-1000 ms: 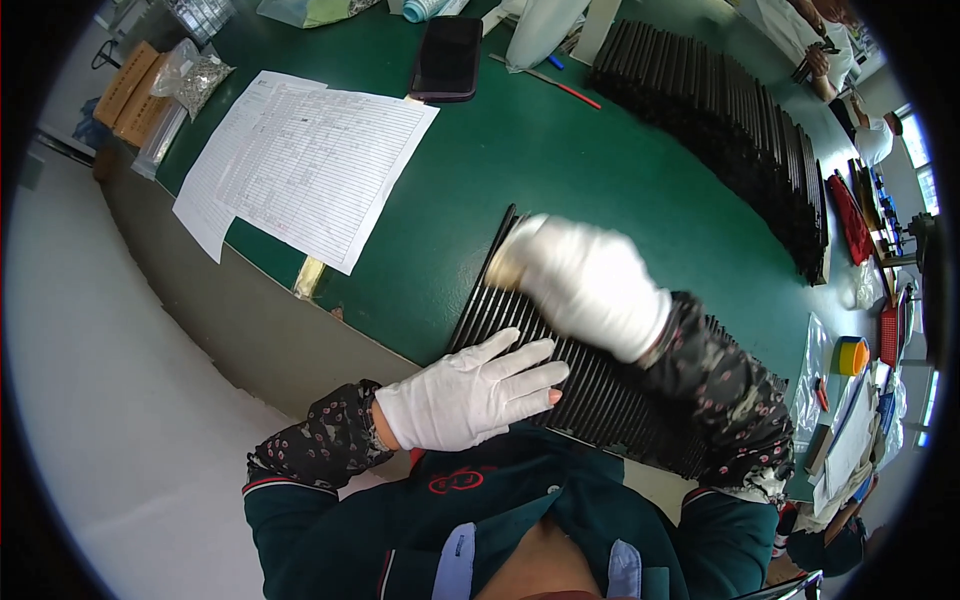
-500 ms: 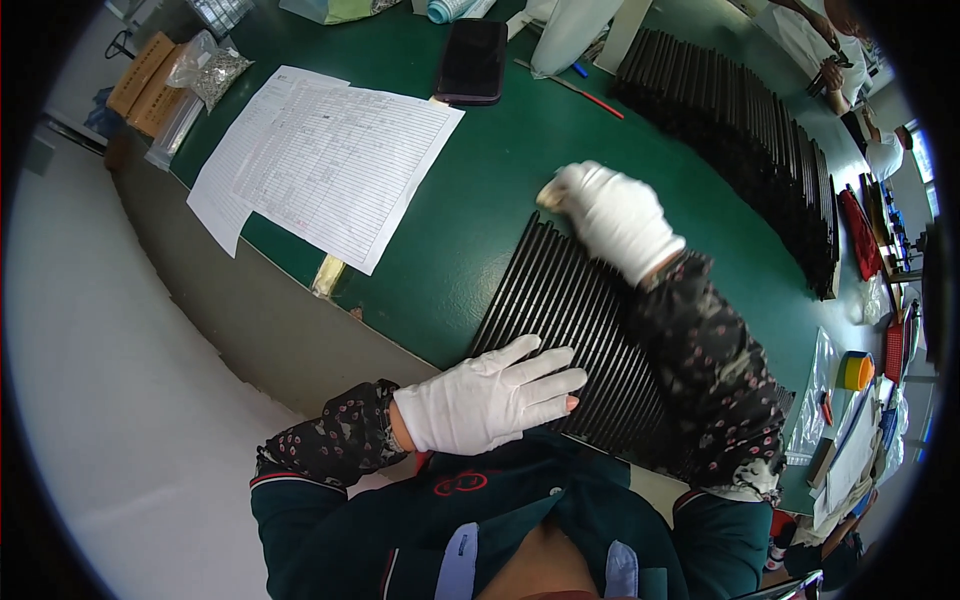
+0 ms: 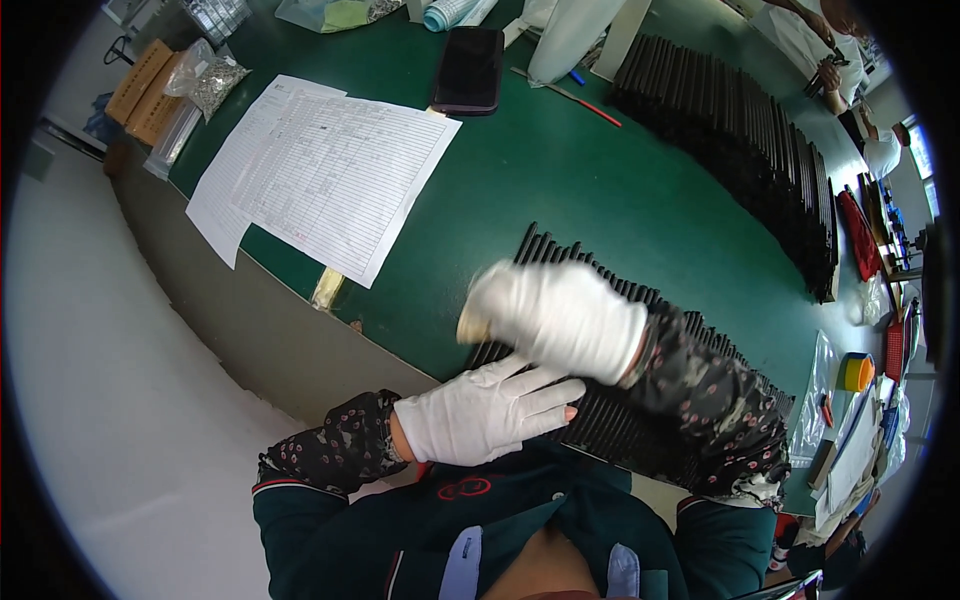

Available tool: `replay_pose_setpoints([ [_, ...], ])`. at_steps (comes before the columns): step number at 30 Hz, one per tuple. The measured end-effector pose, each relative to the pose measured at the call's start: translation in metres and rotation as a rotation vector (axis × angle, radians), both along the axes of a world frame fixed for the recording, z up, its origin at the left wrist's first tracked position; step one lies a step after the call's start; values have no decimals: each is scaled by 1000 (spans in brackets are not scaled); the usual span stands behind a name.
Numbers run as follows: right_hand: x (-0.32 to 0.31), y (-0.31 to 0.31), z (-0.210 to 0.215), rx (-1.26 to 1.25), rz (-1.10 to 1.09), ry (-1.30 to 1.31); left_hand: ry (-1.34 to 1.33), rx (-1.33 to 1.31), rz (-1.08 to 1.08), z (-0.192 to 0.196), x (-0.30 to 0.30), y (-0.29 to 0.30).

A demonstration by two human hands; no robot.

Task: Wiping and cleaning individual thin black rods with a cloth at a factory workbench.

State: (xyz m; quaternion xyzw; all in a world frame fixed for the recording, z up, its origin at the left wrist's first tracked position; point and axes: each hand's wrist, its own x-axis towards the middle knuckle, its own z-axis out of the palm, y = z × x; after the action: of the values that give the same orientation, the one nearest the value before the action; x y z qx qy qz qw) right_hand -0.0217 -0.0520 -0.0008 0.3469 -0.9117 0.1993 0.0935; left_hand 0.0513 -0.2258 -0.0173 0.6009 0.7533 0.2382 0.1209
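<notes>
A row of thin black rods lies side by side on the green table in front of me. My left hand, in a white glove with one bare fingertip showing, is open and flat on the near left part of the row, fingers spread. Blurred by motion, my white-gloved right hand is closed over the left part of the rods, just beyond my left fingers. From its left side pokes a small tan piece, too smeared to name more exactly. Rods under both hands are partly hidden.
Printed sheets lie at the left, near a black phone. A long stack of black rods stands at the far right. A thin red-handled tool lies beyond my hands; yellow tape sits at the right.
My right hand has swept from the far ends of the rods toward me and to the left, the tan piece still in it. My left hand has stayed nearly in place.
</notes>
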Motion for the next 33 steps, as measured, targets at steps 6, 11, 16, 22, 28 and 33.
replay_pose_setpoints([
  [6, -43, 47, -11, 149, -338, 53, 55, -38, -50, 9, -3, 6],
  [11, 20, -4, 0, 95, 126, -63, -7, -20, 15, 4, 2, -2],
  [16, -39, 67, -10, 171, -363, -59, 68, -56, -52, 8, -6, 5],
  [22, 6, 42, -11, 125, -142, -6, 44, -77, -48, 10, -4, 7],
  [28, -5, 112, -3, -1291, -48, -1068, 97, -65, -30, 11, -4, 2],
  [33, 15, 134, -25, -1944, 188, -1463, 108, -93, -35, 13, -2, 1],
])
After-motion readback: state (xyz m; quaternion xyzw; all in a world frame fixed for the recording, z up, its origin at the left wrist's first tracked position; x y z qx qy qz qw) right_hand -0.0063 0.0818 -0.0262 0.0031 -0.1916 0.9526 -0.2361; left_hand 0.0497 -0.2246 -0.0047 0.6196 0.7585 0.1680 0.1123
